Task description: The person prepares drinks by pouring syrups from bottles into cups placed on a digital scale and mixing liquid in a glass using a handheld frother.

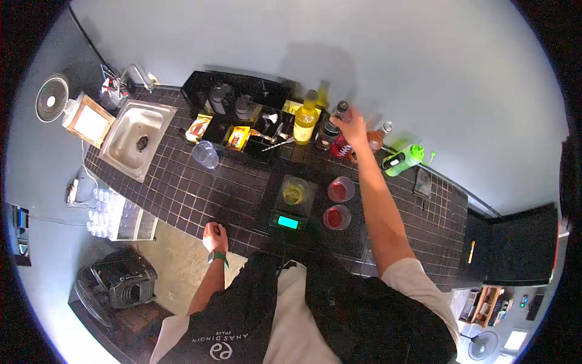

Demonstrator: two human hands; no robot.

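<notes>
My right hand (353, 127) reaches to the back of the counter, fingers closed around the upper part of a dark-capped bottle (342, 108). Its lower part is crowded among neighbouring bottles and partly hidden by the hand. To its left stands a yellow syrup bottle (304, 124); a red bottle (341, 147) shows below the hand. My left hand (215, 237) rests loosely curled at the counter's front edge, with nothing visible in it. A cup of yellowish liquid (294, 193) sits on a digital scale (288, 222). Two cups with red liquid, one farther back (341, 190) and one nearer (336, 217), stand beside it.
A clear upturned-looking cup (206, 156) stands left of the scale, near a black organizer (197, 91) with packets and spoons. At far left is a steel sink (124, 164). Right of my right arm are an orange-brown bottle (377, 138) and a green bottle (405, 160).
</notes>
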